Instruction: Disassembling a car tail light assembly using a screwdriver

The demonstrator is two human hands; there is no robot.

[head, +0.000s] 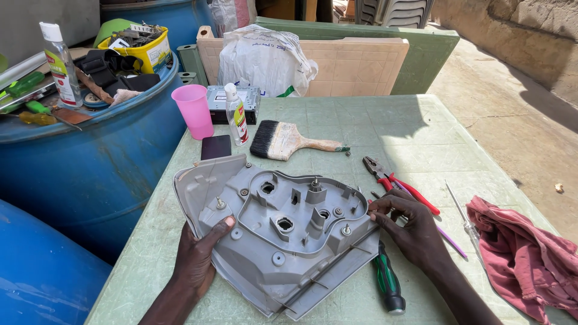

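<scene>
Got my left hand (195, 256) gripping the edge of this matte grey moulded plastic lamp housing (280, 235), all ribs, sockets and metal studs, lying flat on the scuffed green tabletop (391, 129), right hand (409, 225) fingers pinched narrow on its right rim, beside red-handled pliers (394, 180).

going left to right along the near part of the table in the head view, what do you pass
left hand → grey plastic housing → green screwdriver → right hand → clear-handled screwdriver → pink rag
</scene>
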